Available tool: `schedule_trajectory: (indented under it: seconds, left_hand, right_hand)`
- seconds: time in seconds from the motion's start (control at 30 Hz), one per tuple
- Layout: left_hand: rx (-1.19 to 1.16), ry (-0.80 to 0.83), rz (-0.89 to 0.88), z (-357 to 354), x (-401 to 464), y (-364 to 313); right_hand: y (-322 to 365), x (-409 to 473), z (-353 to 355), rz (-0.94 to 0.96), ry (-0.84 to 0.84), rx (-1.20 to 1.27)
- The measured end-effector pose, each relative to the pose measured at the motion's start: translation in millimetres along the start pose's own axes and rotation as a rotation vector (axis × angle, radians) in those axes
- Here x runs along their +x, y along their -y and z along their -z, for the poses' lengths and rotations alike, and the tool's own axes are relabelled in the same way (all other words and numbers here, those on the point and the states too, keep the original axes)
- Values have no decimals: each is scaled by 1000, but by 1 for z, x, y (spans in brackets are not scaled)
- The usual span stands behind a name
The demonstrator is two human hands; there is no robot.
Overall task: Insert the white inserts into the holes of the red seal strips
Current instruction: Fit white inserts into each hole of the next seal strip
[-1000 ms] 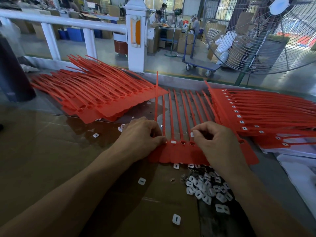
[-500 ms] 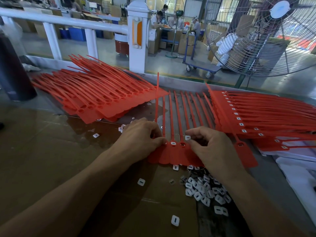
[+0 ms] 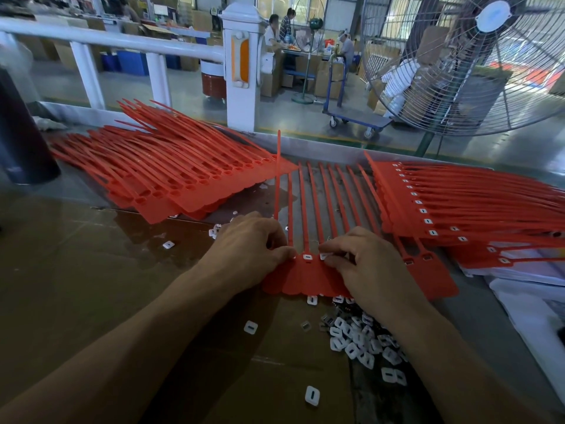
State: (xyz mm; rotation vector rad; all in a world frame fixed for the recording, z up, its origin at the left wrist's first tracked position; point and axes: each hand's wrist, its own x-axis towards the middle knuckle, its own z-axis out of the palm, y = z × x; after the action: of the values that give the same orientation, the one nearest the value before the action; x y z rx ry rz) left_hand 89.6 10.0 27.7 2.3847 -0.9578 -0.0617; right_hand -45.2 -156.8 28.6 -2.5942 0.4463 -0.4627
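Fingertips (image 3: pixel 324 255) of my right hand (image 3: pixel 371 264) are pressed together on a white insert (image 3: pixel 323 256) at a hole in the strip sheet under work (image 3: pixel 308 280); my left hand (image 3: pixel 250 243) has its fingers curled, thumb tip pressing the sheet's left edge beside an already seated insert (image 3: pixel 306 257).

Largest to smallest, as progress reads from my remote seat:

1. Unfilled stack (image 3: pixel 171 175), far left on the table: red seal strips fanned out with open holes and no white showing. I judge this the bulk of the work left.
2. Finished stack (image 3: pixel 458 203), far right: each strip head carries a white insert along its near edge. I judge these done.
3. Sheet under work, centre, between the two stacks and flat on the cardboard (image 3: pixel 91 286): at least one hole is filled at its left end, one is being filled, and two holes to the right of my right hand (image 3: pixel 417 259) appear open; the holes under that hand are hidden.
4. Supply pile of loose white inserts (image 3: pixel 360 341), just beside the sheet's near edge under my right forearm, with strays (image 3: pixel 312 394) scattered on the cardboard; plenty left.

By my estimate this sheet is in its early part, filling left to right.
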Motion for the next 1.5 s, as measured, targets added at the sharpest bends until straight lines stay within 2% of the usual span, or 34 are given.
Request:
schedule_trajectory:
  seconds: [0.2,0.5,0.97,1.37,1.5]
  left_hand:
    - [-7,-9,-6,0,-1,0]
    - [-12,-8,-15,0,-2,0]
    - [1,20,3,0,-2,-2]
    - [-16,-2,-5,0,-4,-4]
    - [-23,-7,-6,1,-5,-4]
  right_hand:
    - [-1,2,-1,-39,36,-11]
    - [1,-8,4,42,-5,9]
    - [7,-13,6,76,0,-197]
    - [32,-15,5,105,101,-475]
    - [20,-17,5,57,45,-343]
